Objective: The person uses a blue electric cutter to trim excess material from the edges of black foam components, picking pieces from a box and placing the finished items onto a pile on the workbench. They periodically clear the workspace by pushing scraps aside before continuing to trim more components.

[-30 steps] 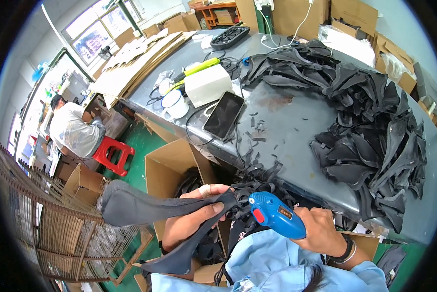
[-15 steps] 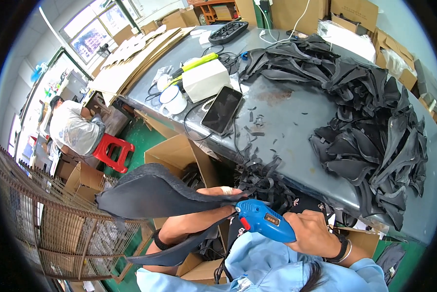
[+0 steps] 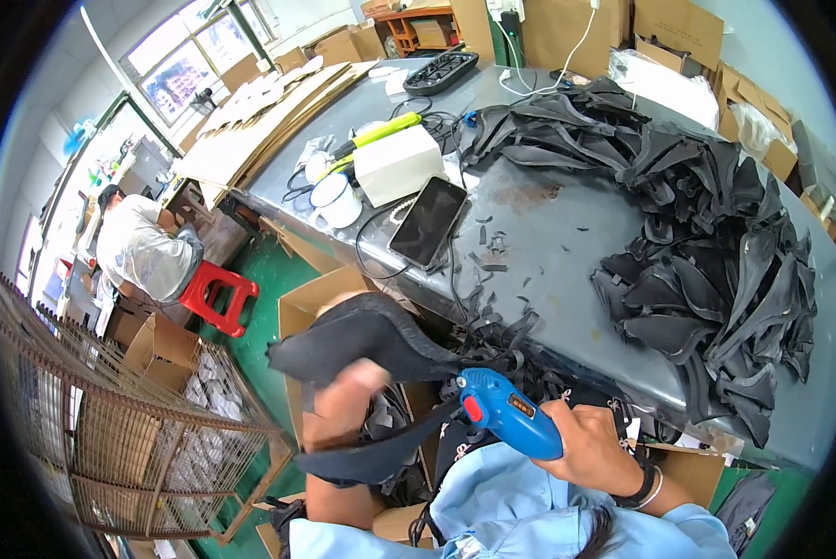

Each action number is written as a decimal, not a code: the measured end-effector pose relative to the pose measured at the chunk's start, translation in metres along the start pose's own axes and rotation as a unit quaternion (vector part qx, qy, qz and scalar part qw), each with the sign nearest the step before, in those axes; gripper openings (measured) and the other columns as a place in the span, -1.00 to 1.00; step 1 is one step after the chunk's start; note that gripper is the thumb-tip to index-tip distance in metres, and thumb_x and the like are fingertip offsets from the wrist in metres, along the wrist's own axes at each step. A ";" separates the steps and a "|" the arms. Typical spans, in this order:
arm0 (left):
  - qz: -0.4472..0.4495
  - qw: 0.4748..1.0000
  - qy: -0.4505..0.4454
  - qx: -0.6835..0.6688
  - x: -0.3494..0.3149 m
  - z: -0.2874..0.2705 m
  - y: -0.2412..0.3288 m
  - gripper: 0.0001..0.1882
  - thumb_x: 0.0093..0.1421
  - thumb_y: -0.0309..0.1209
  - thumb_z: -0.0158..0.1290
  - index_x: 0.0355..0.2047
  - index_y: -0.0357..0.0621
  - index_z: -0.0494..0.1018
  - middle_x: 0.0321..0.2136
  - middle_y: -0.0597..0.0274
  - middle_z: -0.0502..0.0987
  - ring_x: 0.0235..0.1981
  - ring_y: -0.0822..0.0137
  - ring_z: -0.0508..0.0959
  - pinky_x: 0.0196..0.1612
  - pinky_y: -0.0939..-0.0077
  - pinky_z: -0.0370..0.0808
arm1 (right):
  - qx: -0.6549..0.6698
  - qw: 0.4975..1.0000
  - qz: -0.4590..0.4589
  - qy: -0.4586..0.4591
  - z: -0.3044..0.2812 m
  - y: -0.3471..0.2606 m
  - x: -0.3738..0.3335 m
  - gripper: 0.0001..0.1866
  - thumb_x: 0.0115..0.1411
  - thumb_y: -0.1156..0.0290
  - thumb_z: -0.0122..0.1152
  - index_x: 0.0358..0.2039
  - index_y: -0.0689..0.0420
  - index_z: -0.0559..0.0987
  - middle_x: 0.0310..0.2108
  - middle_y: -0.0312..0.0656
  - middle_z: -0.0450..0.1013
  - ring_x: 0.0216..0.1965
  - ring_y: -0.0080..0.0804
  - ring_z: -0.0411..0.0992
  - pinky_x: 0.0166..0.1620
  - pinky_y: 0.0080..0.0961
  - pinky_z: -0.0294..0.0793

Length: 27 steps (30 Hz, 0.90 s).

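Note:
My right hand (image 3: 593, 447) is wrapped round the grip of a blue handheld power cutter (image 3: 509, 415) with a red button. Its nose points left and meets the right end of a curved black foam-like piece (image 3: 371, 331); the blade itself is hidden. My left hand (image 3: 343, 396), smeared by motion, grips this piece: the thumb is in front and fingertips show over its top edge. Below that hand hangs a second black curved flap (image 3: 367, 463); whether the two are joined I cannot tell.
Many black curved pieces (image 3: 688, 270) are heaped along the table's (image 3: 548, 242) far and right sides. Thin black scraps (image 3: 492, 326) lie at its near edge. A phone (image 3: 429, 222), white box (image 3: 397, 163) and enamel mug (image 3: 335, 201) stand left. An open carton (image 3: 311, 303) sits below; a wire cage (image 3: 138, 438) is at left.
My left hand has shifted along the piece, away from its right end. The piece's left end has swung right and nearer. The cutter has tilted slightly, its nose a little higher.

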<state>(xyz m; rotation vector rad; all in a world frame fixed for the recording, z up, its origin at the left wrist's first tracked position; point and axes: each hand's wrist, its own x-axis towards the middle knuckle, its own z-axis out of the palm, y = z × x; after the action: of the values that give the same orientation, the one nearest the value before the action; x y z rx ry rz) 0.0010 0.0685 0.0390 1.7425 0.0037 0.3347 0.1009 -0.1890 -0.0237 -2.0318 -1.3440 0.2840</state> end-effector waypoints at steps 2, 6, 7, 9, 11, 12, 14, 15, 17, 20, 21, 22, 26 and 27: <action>0.047 0.898 0.341 -0.275 -0.001 0.029 -0.001 -0.55 0.00 -0.45 0.14 -0.09 -0.29 0.31 -0.20 0.07 0.46 -0.15 0.32 0.46 -0.04 0.45 0.38 | 0.006 1.000 0.002 0.005 0.001 -0.001 0.001 -0.53 -0.21 0.36 0.39 -0.27 0.20 0.41 -0.58 -0.12 0.46 -0.56 -0.13 0.46 -0.46 -0.32 0.39; 0.088 0.892 0.386 -0.220 -0.011 0.038 -0.015 -0.60 0.04 -0.49 0.02 -0.08 -0.18 0.23 -0.24 0.10 0.43 -0.19 0.26 0.46 -0.05 0.37 0.40 | 0.009 1.000 -0.007 0.010 0.002 -0.005 0.002 -0.54 -0.21 0.38 0.38 -0.28 0.22 0.40 -0.60 -0.11 0.46 -0.56 -0.12 0.47 -0.46 -0.33 0.41; 0.089 0.891 0.386 -0.221 -0.011 0.042 -0.017 -0.60 0.04 -0.49 0.02 -0.08 -0.18 0.23 -0.24 0.10 0.43 -0.19 0.26 0.46 -0.05 0.37 0.40 | 0.020 1.000 -0.017 0.017 0.003 -0.004 0.003 -0.52 -0.21 0.37 0.38 -0.26 0.20 0.39 -0.61 -0.10 0.45 -0.59 -0.12 0.46 -0.49 -0.31 0.40; 0.100 0.869 0.411 -0.256 -0.009 0.050 -0.021 -0.59 0.03 -0.49 0.03 -0.08 -0.18 0.23 -0.24 0.10 0.43 -0.19 0.25 0.46 -0.05 0.36 0.40 | 0.029 0.999 -0.025 0.025 0.005 -0.003 0.003 -0.50 -0.21 0.37 0.38 -0.25 0.19 0.38 -0.63 -0.10 0.44 -0.62 -0.11 0.45 -0.52 -0.29 0.39; 0.104 0.865 0.422 -0.251 -0.008 0.056 -0.026 -0.58 0.02 -0.48 0.04 -0.09 -0.17 0.23 -0.24 0.11 0.43 -0.19 0.24 0.46 -0.04 0.34 0.39 | 0.042 0.999 -0.022 0.027 0.006 -0.002 0.003 -0.49 -0.21 0.35 0.39 -0.24 0.19 0.38 -0.62 -0.09 0.44 -0.61 -0.11 0.45 -0.53 -0.29 0.39; 0.108 0.858 0.433 -0.257 -0.010 0.060 -0.027 -0.57 0.02 -0.47 0.04 -0.08 -0.16 0.23 -0.24 0.11 0.43 -0.18 0.24 0.46 -0.04 0.33 0.39 | 0.043 0.998 -0.024 0.025 0.006 -0.004 0.003 -0.49 -0.21 0.35 0.39 -0.24 0.19 0.38 -0.62 -0.09 0.44 -0.61 -0.11 0.45 -0.53 -0.29 0.39; 0.118 0.847 0.446 -0.264 -0.014 0.064 -0.028 -0.56 0.01 -0.48 0.04 -0.08 -0.14 0.22 -0.23 0.11 0.43 -0.18 0.23 0.46 -0.05 0.34 0.40 | 0.057 0.998 -0.021 0.017 0.006 -0.008 0.005 -0.49 -0.19 0.33 0.39 -0.22 0.19 0.38 -0.60 -0.09 0.46 -0.59 -0.11 0.47 -0.52 -0.29 0.41; 0.118 0.847 0.446 -0.265 -0.015 0.066 -0.031 -0.56 0.01 -0.48 0.04 -0.08 -0.14 0.22 -0.23 0.11 0.43 -0.18 0.23 0.46 -0.05 0.34 0.40 | 0.056 0.998 -0.021 0.017 0.007 -0.008 0.005 -0.49 -0.19 0.33 0.39 -0.22 0.19 0.38 -0.60 -0.09 0.46 -0.59 -0.11 0.47 -0.52 -0.29 0.41; 0.124 0.859 0.431 -0.246 -0.016 0.070 -0.036 -0.57 0.01 -0.48 0.04 -0.09 -0.13 0.21 -0.22 0.11 0.42 -0.18 0.24 0.47 -0.05 0.35 0.41 | 0.076 0.997 -0.012 0.022 0.009 -0.009 0.004 -0.48 -0.18 0.32 0.39 -0.21 0.19 0.37 -0.58 -0.07 0.47 -0.57 -0.11 0.48 -0.51 -0.29 0.42; 0.122 0.856 0.435 -0.250 -0.011 0.080 -0.040 -0.60 0.02 -0.46 0.02 -0.10 -0.10 0.21 -0.23 0.14 0.42 -0.19 0.25 0.47 -0.05 0.34 0.42 | 0.087 0.996 0.000 0.027 0.007 -0.011 0.006 -0.47 -0.18 0.32 0.40 -0.20 0.19 0.37 -0.57 -0.07 0.47 -0.56 -0.11 0.49 -0.49 -0.30 0.43; 0.113 0.856 0.445 -0.239 -0.014 0.082 -0.039 -0.60 0.02 -0.45 0.02 -0.11 -0.09 0.20 -0.23 0.15 0.42 -0.19 0.25 0.47 -0.05 0.34 0.43 | 0.088 0.996 -0.002 0.026 0.007 -0.013 0.006 -0.47 -0.18 0.32 0.40 -0.20 0.19 0.37 -0.57 -0.07 0.47 -0.56 -0.11 0.49 -0.49 -0.30 0.43; 0.123 0.860 0.440 -0.229 -0.018 0.081 -0.042 -0.61 0.04 -0.45 0.02 -0.11 -0.09 0.20 -0.22 0.15 0.41 -0.17 0.25 0.46 -0.04 0.34 0.42 | 0.092 0.995 -0.006 0.030 0.006 -0.015 0.007 -0.47 -0.18 0.32 0.40 -0.20 0.19 0.37 -0.57 -0.07 0.47 -0.56 -0.11 0.49 -0.49 -0.30 0.44; 0.136 0.846 0.440 -0.269 -0.018 0.088 -0.038 -0.62 0.06 -0.45 0.01 -0.10 -0.11 0.21 -0.20 0.14 0.41 -0.15 0.25 0.45 -0.03 0.34 0.40 | 0.095 0.995 -0.004 0.034 0.007 -0.017 0.008 -0.47 -0.19 0.33 0.40 -0.20 0.19 0.37 -0.57 -0.07 0.47 -0.56 -0.12 0.49 -0.50 -0.29 0.43; 0.125 0.850 0.434 -0.271 -0.017 0.090 -0.034 -0.63 0.06 -0.45 0.01 -0.11 -0.13 0.22 -0.19 0.14 0.41 -0.15 0.25 0.45 -0.03 0.35 0.40 | 0.094 0.995 -0.004 0.034 0.006 -0.018 0.008 -0.47 -0.19 0.33 0.40 -0.20 0.19 0.37 -0.57 -0.07 0.47 -0.56 -0.12 0.49 -0.50 -0.29 0.43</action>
<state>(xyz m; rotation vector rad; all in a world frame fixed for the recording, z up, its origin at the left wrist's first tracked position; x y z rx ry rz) 0.0112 -0.0144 -0.0121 0.9113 0.3106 1.1775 0.0881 -0.1752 -0.0156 -1.8620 -1.2360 0.3219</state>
